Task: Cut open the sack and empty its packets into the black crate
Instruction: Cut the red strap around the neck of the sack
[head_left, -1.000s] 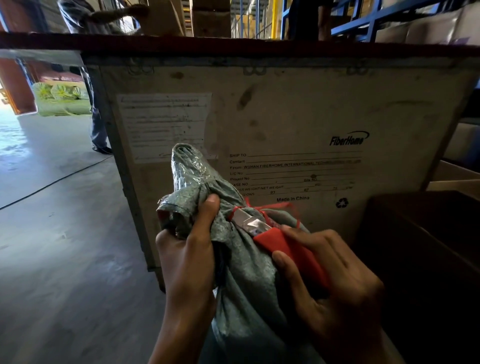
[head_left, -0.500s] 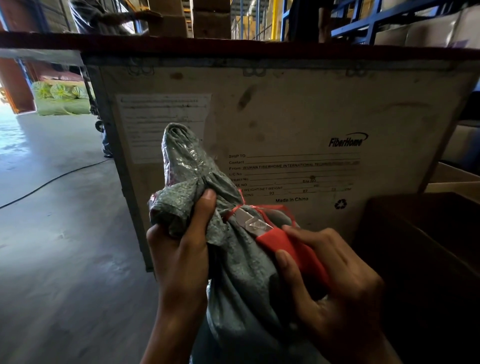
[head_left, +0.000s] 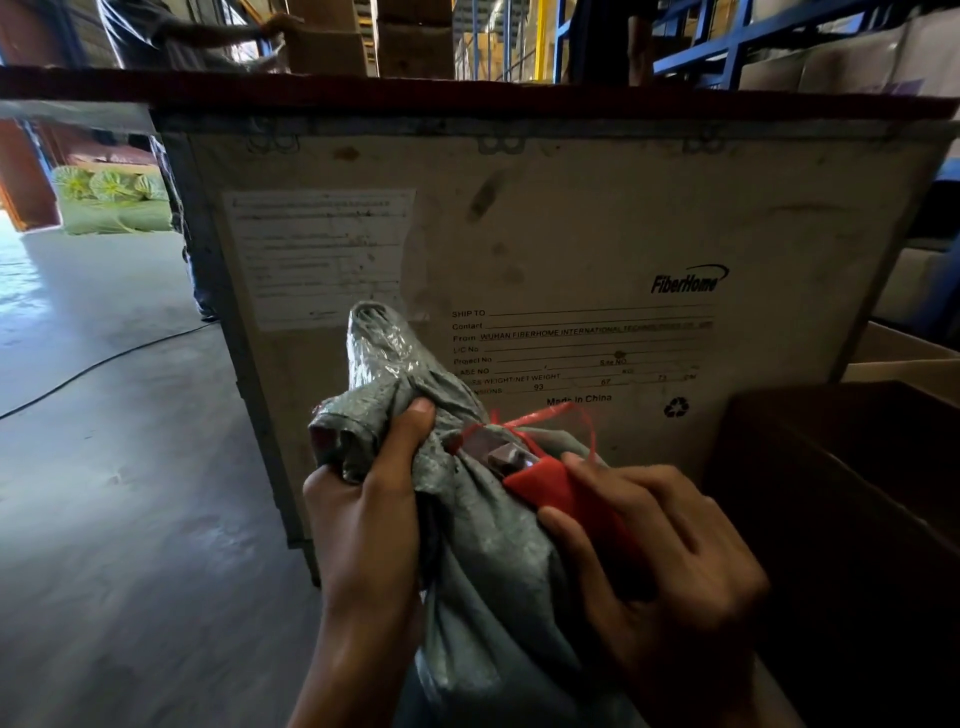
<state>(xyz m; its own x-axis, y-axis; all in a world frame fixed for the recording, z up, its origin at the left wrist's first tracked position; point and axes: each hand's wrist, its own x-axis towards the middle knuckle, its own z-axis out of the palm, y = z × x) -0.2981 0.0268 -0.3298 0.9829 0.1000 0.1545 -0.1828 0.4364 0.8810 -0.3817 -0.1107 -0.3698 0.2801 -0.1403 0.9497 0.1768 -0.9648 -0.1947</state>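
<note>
Grips the red cutter (head_left: 556, 491) in the right hand (head_left: 670, 582), curled fully round the handle, with the blade (head_left: 491, 449) pushed in under the red tie (head_left: 545, 415) at the neck of the grey sack (head_left: 493, 597). Squeezes the bunched neck above the tie with the left hand (head_left: 363, 519), thumb pressed up into the folds.

Against a second ago: has raised the neck and let it sink again, and now draws the tie out into a loose loop standing clear of the cloth on the right, where earlier it hugged the neck closely. Reads as strain from the blade rather than a finished cut; cannot tell whether any strand has parted. So, for the task, still at the opening step: no mouth open, no packets showing, nothing tipped out.

Holds the sack upright between both hands, touching each, with its body hanging down past the bottom edge of the view. Just to the right of the right hand, near the sack but apart from it — a dark open box, taken to be the black crate (head_left: 841, 519). Behind the sack, a large pale shipping case (head_left: 571, 234) with printed labels; to the left, grey floor (head_left: 130, 519) with a cable (head_left: 104, 364) across it.
</note>
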